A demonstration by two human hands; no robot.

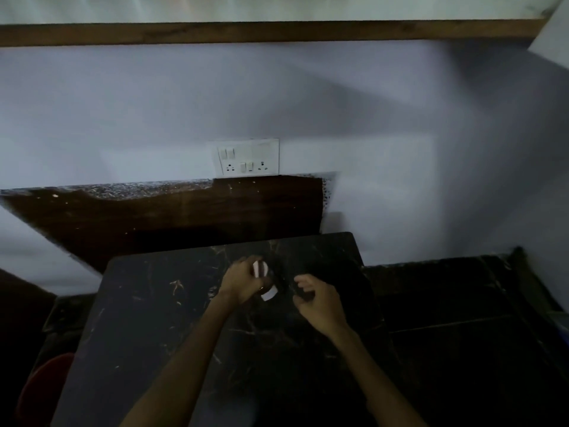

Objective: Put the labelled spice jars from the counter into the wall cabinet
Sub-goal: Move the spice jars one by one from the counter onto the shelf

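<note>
The scene is dim. My left hand (241, 283) is closed on a dark spice jar (261, 269) with a white label, over the middle of the black marble counter (160, 312). A second white-labelled jar (269, 294) sits right against the same hand, just below the first. My right hand (318, 303) hovers a little to the right, fingers curled with a gap to the thumb. It is too dark to tell whether something is in it. The wall cabinet's wooden bottom edge (277, 32) runs across the top of the view.
A white cabinet door (552, 35) juts in at the top right. A switch and socket plate (246, 157) is on the wall above a dark brown backsplash (184, 211). A lower dark counter (446, 303) lies to the right, and something red (46, 392) sits at the bottom left.
</note>
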